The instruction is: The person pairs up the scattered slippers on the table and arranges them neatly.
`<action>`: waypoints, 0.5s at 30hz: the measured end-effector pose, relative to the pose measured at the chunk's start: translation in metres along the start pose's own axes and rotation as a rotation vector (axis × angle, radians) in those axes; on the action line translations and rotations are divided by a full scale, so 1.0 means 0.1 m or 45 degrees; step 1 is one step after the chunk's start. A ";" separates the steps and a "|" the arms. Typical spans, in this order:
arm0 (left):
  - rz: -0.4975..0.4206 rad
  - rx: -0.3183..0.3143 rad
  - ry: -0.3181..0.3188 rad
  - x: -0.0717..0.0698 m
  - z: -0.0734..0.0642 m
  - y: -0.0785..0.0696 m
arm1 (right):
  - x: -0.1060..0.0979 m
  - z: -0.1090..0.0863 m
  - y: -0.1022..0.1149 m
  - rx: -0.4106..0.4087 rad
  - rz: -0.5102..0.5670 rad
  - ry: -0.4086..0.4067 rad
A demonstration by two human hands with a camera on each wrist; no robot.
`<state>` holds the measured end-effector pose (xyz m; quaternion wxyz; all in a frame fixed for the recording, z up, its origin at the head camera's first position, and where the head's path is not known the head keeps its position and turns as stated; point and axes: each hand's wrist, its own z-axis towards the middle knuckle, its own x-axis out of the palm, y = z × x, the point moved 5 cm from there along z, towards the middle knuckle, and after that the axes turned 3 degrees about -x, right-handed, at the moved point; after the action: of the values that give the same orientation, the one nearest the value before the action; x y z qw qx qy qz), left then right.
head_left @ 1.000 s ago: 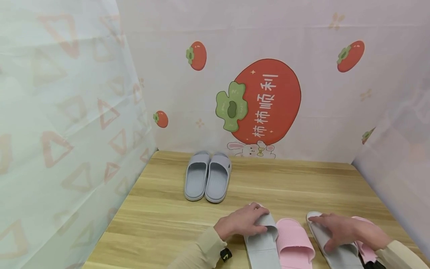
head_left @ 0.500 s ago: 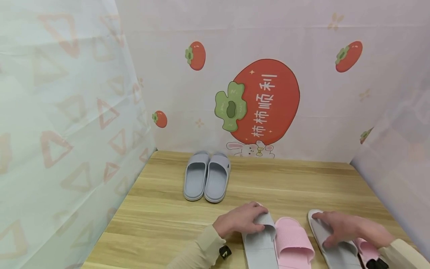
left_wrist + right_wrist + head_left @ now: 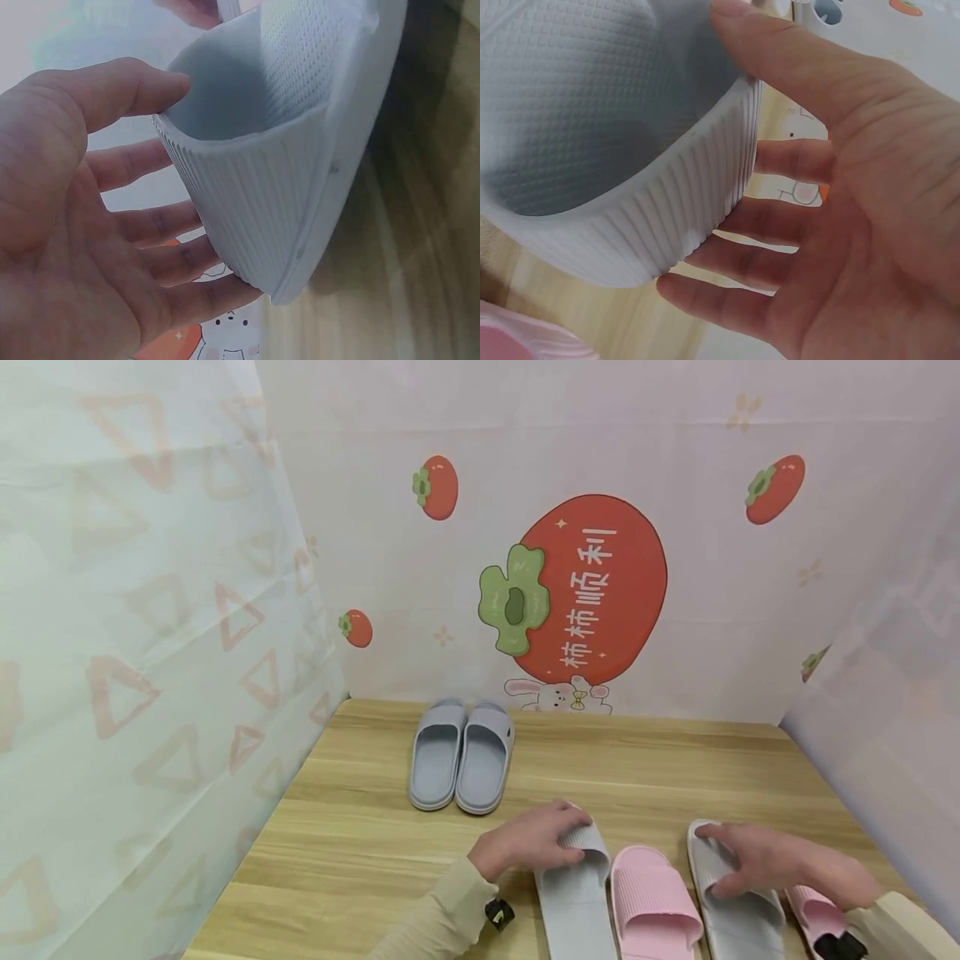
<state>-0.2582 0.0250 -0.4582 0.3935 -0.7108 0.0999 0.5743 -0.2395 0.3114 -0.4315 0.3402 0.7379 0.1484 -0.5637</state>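
Observation:
In the head view my left hand (image 3: 529, 838) grips the ribbed strap of a light grey slipper (image 3: 576, 914). Its thumb hooks over the strap's opening edge, and the fingers lie along the outside, as the left wrist view of the strap (image 3: 240, 180) shows. Similarly, my right hand (image 3: 772, 858) holds the matching grey slipper (image 3: 742, 922) by its strap (image 3: 660, 217), thumb inside and fingers outside. A pink ribbed slipper (image 3: 654, 889) lies between the two grey ones. Another pink slipper (image 3: 816, 912), partly hidden under the right forearm, is at the far right.
Two blue-grey slippers (image 3: 437, 764) stand side by side near the back left of the wooden surface (image 3: 660, 768). A printed cloth backdrop (image 3: 390, 552) rises behind, and a patterned cloth side (image 3: 187, 693) bounds the left.
Both grey slippers have shifted a little forward with the hands, the left one also slightly leftward. Gaps beside the pink slippers have widened. The blue-grey pair stays put.

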 end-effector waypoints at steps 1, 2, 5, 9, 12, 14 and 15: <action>-0.002 0.003 0.001 -0.01 0.00 0.00 | 0.00 0.01 0.00 -0.003 -0.004 -0.003; 0.003 0.008 0.001 -0.02 0.01 0.00 | 0.00 0.01 -0.01 -0.002 -0.005 -0.005; -0.009 0.012 0.000 -0.05 0.02 0.00 | -0.02 0.04 -0.01 -0.009 0.021 -0.010; -0.017 0.005 -0.005 -0.06 0.04 0.00 | -0.10 0.08 0.02 -0.027 0.059 -0.013; -0.010 0.008 -0.017 -0.06 0.06 0.00 | -0.17 0.11 0.07 -0.013 0.049 0.004; -0.007 0.013 -0.028 -0.06 0.07 0.01 | -0.22 0.12 0.12 -0.012 0.040 0.013; -0.005 0.015 -0.035 -0.06 0.07 0.02 | -0.24 0.13 0.14 -0.004 0.042 0.024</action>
<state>-0.2665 0.0267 -0.4538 0.4000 -0.7006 0.0965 0.5829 -0.2480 0.2965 -0.4064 0.3491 0.7449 0.1403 -0.5510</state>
